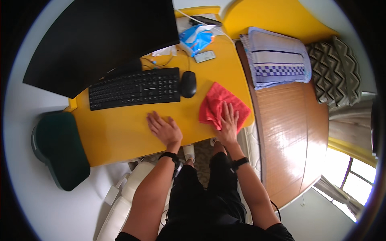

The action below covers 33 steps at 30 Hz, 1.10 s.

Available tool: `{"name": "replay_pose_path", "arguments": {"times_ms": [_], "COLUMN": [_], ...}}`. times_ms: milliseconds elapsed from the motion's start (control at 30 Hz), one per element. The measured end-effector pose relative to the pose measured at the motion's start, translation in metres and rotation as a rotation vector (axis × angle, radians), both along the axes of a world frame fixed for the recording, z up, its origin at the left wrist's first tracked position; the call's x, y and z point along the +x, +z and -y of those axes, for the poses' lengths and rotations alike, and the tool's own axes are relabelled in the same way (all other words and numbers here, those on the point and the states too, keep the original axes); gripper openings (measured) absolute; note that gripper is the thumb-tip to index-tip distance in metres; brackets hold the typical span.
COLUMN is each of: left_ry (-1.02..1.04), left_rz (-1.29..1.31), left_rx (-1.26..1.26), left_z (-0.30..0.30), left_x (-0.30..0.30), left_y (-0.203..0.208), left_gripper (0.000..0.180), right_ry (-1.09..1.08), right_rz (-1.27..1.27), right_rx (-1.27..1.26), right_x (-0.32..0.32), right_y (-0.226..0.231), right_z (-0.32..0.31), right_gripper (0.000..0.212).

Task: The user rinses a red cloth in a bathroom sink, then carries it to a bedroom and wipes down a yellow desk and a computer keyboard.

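Note:
A red cloth (219, 106) lies bunched and partly folded near the right front corner of the yellow desk (120, 132). My right hand (229, 126) rests flat on top of it, fingers stretched out and pressing on the fabric rather than wrapped round it. My left hand (165, 129) lies palm down on the bare desktop, fingers slightly spread, holding nothing. Just beyond the left hand is a black keyboard (134, 89), and a black mouse (187, 84) sits between the keyboard and the cloth.
A large black monitor (108, 40) covers the back left of the desk. Behind the mouse are a white phone-like device (204, 56), a blue soft pack (196, 40) and cables. On the right stands a bed (281, 132) with pillows (277, 60). A pale chair (124, 205) is at lower left.

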State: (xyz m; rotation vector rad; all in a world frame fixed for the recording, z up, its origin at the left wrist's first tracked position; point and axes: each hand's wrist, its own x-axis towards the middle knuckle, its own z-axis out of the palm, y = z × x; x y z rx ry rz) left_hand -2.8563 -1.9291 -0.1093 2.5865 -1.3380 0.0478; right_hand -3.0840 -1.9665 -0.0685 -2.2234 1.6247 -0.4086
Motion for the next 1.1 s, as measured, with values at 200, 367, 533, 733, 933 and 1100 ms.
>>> {"name": "replay_pose_path", "arguments": {"times_ms": [200,367,533,733,933,1100], "left_ry": [-0.019,-0.014,-0.015,0.004,0.0,-0.01], "left_rz": [-0.029,0.026,-0.01,-0.009,-0.046,0.004], "left_rx": [0.102,-0.014,0.063,0.045,0.024,0.057], "left_z": [-0.002,-0.001,-0.002,0.001,0.002,-0.004], "left_x": [0.003,0.001,-0.001,0.0,-0.004,0.001], "left_y": [0.003,0.013,0.009,0.008,0.005,0.005], "left_gripper": [0.064,0.063,0.065,0.064,0.065,0.064], "right_ry": [-0.006,-0.093,-0.062,-0.027,0.009,0.006], "right_rz": [-0.069,-0.128,-0.147,-0.12,-0.114,-0.169], "right_rx": [0.088,0.01,-0.088,-0.163,-0.165,-0.058], "right_x": [0.01,0.014,0.003,0.012,0.002,0.0], "right_y": [0.006,0.003,-0.014,-0.014,-0.013,-0.009], "right_z": [0.004,0.03,0.121,0.172,0.145,0.073], "right_gripper": [0.06,0.082,0.062,0.052,0.059,0.064]}}
